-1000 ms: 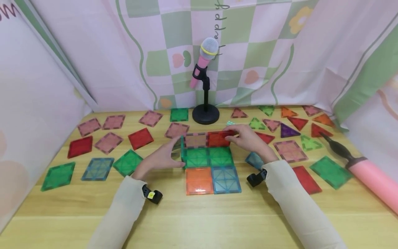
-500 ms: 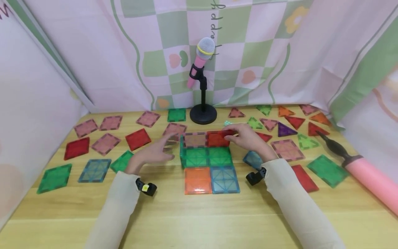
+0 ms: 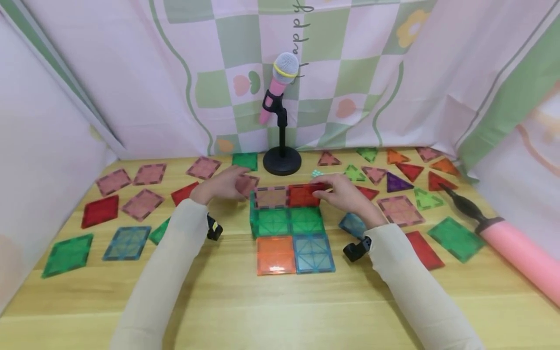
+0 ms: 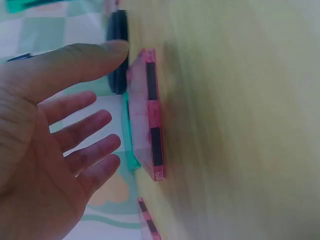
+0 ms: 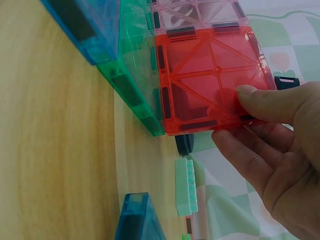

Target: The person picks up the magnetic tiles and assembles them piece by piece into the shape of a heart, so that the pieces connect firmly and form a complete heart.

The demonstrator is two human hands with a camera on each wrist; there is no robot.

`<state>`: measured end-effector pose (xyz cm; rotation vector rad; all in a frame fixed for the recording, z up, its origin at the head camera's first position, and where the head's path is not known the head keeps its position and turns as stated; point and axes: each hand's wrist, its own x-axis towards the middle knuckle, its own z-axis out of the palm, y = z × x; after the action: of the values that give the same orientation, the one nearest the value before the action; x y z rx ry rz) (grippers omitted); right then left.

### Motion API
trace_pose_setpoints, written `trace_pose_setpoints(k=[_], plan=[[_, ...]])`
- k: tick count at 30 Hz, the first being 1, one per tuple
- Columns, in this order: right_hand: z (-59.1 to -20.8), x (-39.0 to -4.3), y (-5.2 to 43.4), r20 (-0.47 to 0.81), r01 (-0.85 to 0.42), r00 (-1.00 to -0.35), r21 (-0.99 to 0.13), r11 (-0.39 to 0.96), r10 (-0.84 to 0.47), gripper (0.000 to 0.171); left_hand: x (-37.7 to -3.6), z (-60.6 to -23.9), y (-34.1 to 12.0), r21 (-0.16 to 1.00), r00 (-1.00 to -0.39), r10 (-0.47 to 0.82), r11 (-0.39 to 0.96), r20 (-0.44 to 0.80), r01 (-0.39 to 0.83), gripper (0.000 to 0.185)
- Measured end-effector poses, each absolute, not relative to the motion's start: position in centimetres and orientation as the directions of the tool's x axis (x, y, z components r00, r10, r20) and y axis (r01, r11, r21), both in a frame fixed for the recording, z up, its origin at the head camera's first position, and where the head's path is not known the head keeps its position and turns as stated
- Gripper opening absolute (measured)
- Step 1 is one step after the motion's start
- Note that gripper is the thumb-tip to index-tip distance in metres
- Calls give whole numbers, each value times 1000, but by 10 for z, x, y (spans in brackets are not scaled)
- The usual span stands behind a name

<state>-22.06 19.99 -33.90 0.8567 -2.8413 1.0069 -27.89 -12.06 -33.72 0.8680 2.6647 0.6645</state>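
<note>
Tiles first, head view: your right hand (image 3: 345,194) pinches the top edge of the upright red tile (image 3: 303,195), which stands in a row with the upright pink tile (image 3: 271,197) just in front of the microphone stand (image 3: 282,162). Two green tiles (image 3: 288,221) lie flat at their foot, then an orange tile (image 3: 275,254) and a blue tile (image 3: 313,253) nearer you. Your left hand (image 3: 220,184) hovers with relaxed fingers over a loose pink square (image 3: 246,183) left of the stand, grasping nothing. Squares lie scattered on the table (image 3: 280,301) left of the stand, triangles right of it, and a pink pump (image 3: 516,253) far right. No container appears in any view.

Left wrist view: your left hand (image 4: 45,150) is spread, palm out, thumb tip close to the edge of the loose pink square (image 4: 147,120); whether it touches cannot be told. The stand's black base (image 4: 118,50) sits just beyond. The head view hides this gap.

Right wrist view: your right hand (image 5: 272,145) holds the red tile (image 5: 212,80), thumb on its face near the top edge, fingers behind. A small mint piece (image 5: 186,192) lies on the table close by.
</note>
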Motion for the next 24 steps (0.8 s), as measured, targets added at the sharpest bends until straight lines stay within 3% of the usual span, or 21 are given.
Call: trace_pose_setpoints(k=[8, 16, 20, 24], plan=[[-340, -219, 193, 181, -500, -846, -600, 625, -502, 24, -290, -341, -120, 428, -763, 612, 758, -207, 493, 82], [-338, -219, 194, 168, -481, -859, -594, 645, -484, 24, -278, -341, -118, 233, -816, 532, 843, -226, 485, 58], [-339, -220, 196, 167, -477, -862, -587, 654, -479, 25, -270, -340, -119, 216, -833, 514, 854, -204, 473, 56], [-339, -220, 200, 166, -477, -862, -581, 659, -479, 26, -264, -340, -125, 300, -849, 508, 840, -148, 451, 66]])
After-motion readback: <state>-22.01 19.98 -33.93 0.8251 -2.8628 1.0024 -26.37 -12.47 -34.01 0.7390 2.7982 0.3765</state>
